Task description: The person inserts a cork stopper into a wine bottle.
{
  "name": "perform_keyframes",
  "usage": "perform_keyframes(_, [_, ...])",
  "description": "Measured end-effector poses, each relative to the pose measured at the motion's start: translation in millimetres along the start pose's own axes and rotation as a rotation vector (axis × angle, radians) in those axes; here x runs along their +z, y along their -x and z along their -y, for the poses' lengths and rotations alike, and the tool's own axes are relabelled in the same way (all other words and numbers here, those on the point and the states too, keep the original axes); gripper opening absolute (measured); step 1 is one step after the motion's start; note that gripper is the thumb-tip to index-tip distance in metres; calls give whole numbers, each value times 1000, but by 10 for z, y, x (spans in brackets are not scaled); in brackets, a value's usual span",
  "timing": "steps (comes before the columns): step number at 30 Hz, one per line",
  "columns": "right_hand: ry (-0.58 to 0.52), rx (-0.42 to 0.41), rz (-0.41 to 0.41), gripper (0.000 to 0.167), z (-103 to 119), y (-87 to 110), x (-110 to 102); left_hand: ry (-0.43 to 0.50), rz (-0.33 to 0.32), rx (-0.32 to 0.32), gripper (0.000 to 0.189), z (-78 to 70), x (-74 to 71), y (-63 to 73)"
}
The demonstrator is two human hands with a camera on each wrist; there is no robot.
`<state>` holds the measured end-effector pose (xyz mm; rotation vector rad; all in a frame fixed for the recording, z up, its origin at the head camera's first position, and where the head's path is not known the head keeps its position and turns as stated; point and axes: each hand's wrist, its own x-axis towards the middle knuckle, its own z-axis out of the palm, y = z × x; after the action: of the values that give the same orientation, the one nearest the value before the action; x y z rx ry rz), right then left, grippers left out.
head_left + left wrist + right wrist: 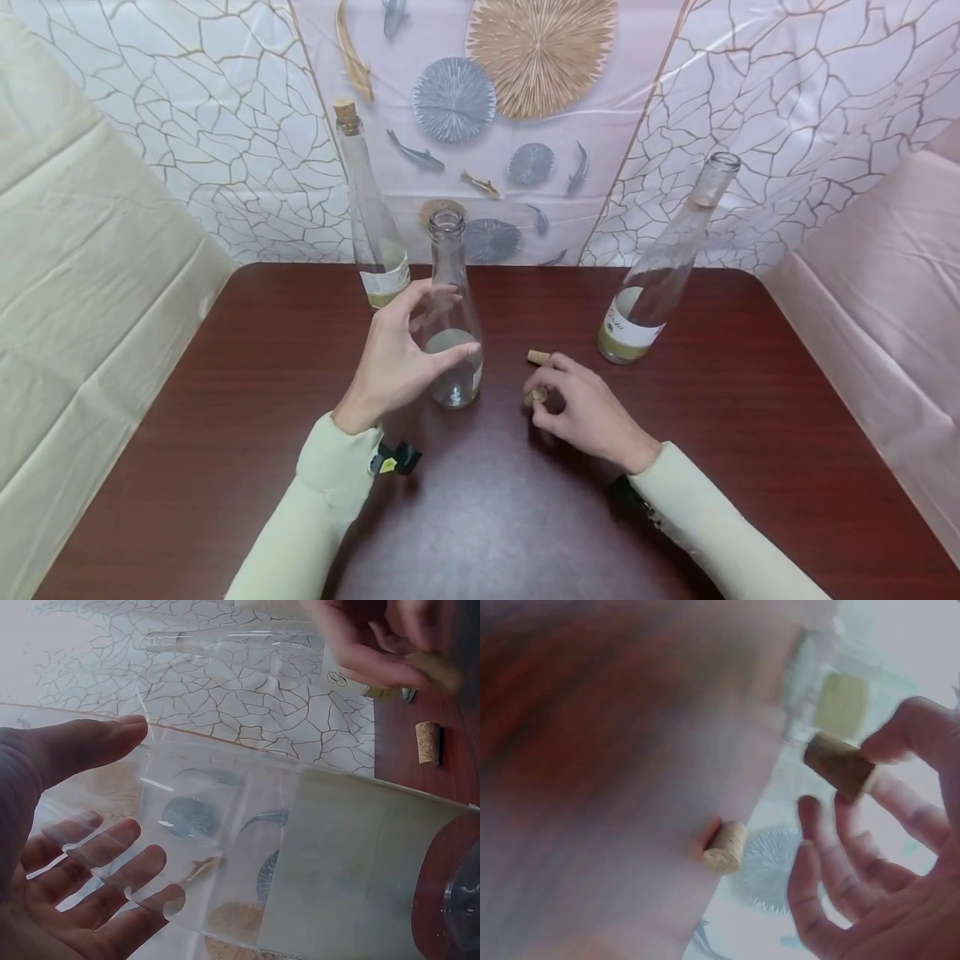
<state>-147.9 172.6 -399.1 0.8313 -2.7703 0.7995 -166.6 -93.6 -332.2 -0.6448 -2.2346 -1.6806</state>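
Note:
A clear glass bottle (456,385) without a cork stands upright on the table near the middle. Around its body my left hand (390,358) forms a loose C, thumb in front and fingers behind, with the palm apart from the glass. In the left wrist view, the fingers show relaxed through the clear bottle (352,855). My right hand (588,408) pinches a tapered cork (840,766) between thumb and forefinger, just above the table. Beyond that hand a second cork (537,357) lies on its side on the wood.
At the back left stands a bottle (375,225) with a cork in its mouth. An uncorked bottle (652,283) stands at the back right. Patterned cloth (247,125) hangs behind the dark red table (225,467), and pale cloth (67,333) borders its sides.

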Motion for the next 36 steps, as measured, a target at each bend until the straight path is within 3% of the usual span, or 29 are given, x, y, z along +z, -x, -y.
perform_keyframes(4, [-132, -17, -98, 21, 5, -33, -119, -18, 15, -8, 60, 1, -10, 0])
perform_keyframes(8, [-182, -53, -192, 26, 24, -58, -221, -40, 25, -13, 60, 17, -20, 0])
perform_keyframes(14, [-150, -173, -273, 22, 64, -111, -341, -83, 48, -32, 61, 52, -34, 2])
perform_keyframes(20, [-25, -349, -348, 13, 139, -256, -459, -87, 58, -29, 61, 71, -40, 2])
perform_keyframes(30, [15, -392, -321, 13, 338, -460, -710, -83, 79, -20, 65, 96, -66, 1])
perform_keyframes(36, [5, -439, -348, 13, 473, -619, -941, -72, 88, -19, 65, 105, -68, -11])
